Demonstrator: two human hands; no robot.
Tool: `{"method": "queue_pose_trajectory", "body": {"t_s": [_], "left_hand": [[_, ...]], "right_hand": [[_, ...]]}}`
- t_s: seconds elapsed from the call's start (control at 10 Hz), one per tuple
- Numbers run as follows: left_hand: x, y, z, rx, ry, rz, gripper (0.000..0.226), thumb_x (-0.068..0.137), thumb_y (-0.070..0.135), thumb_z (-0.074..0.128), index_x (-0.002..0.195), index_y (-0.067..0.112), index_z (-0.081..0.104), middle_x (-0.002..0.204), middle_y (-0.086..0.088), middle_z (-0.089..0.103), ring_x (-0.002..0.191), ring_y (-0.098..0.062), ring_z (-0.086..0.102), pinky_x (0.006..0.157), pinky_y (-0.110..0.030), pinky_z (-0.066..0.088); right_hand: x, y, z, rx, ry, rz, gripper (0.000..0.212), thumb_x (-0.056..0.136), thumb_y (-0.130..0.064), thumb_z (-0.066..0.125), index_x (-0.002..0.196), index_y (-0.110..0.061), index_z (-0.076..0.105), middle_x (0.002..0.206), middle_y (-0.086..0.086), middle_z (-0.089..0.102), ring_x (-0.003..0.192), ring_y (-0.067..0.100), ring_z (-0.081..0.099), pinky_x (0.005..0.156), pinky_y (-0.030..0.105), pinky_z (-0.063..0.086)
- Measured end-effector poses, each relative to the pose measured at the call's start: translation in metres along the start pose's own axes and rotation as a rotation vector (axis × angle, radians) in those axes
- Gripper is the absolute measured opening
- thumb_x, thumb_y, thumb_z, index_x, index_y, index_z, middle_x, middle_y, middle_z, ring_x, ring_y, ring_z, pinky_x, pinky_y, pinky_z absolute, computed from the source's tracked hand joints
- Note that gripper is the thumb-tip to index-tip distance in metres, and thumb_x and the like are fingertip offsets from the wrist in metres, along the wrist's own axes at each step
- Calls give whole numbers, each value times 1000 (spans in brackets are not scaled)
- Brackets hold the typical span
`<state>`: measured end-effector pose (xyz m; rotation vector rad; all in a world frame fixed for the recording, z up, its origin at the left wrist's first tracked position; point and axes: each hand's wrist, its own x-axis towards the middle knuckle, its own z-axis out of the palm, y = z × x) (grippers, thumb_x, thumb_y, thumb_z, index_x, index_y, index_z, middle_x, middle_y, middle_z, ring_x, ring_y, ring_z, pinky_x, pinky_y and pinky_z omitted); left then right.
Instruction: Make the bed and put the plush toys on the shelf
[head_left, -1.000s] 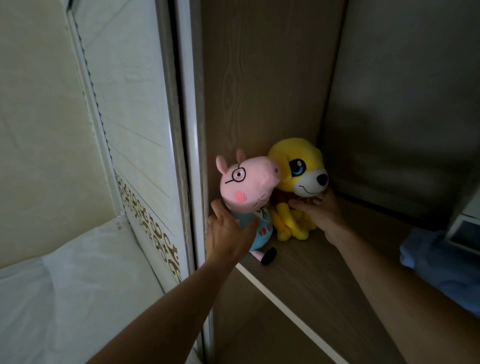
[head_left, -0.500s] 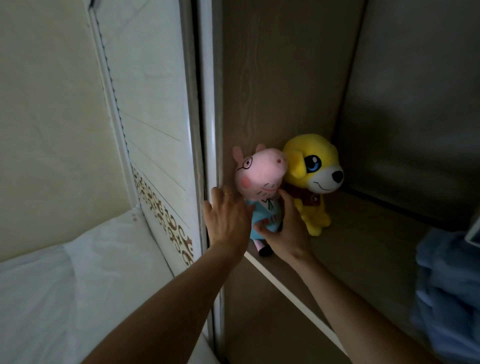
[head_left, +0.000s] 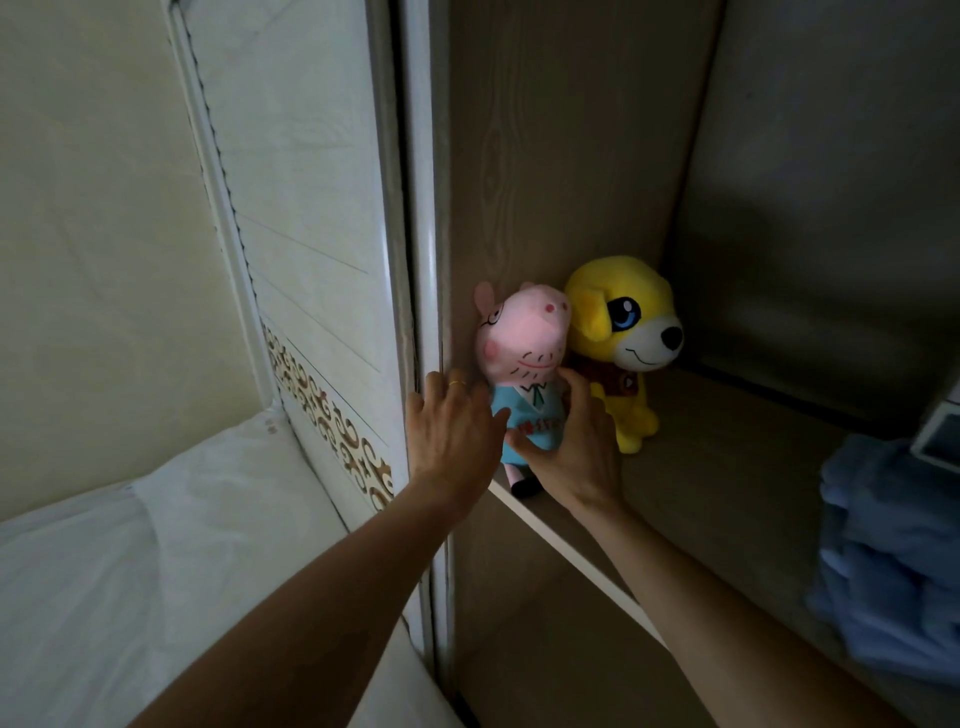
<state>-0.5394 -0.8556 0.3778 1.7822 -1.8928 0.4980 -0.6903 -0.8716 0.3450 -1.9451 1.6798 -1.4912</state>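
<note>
At the shelf's (head_left: 717, 467) left front corner, the pig toy (head_left: 524, 358) stood upright, just beside the yellow dog toy (head_left: 623, 322) further back. Right hand (head_left: 576, 452) gripped the pig's body, thumb across its front. Left hand (head_left: 452, 436) lay flat against the pig's side, fingers straight. Blue cloth (head_left: 893, 561) lay at the right edge.

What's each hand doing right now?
Left hand: fingers straight, touching the pig.
Right hand: grip curled round the pig's body.
</note>
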Motion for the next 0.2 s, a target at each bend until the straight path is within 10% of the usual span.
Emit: {"method": "queue_pose_trajectory", "body": {"t_s": [0.2], "left_hand": [[-20,-14,-19,28,30,98,53,101,58,40,145,30,44,151,-4,46,134,-29,41,103,-43,39]], "right_hand": [[-19,-12,-9,-16,27,51,95,66,-57,82,141,-29,31,138,-1,49,125,21,50,88,45,57]]}}
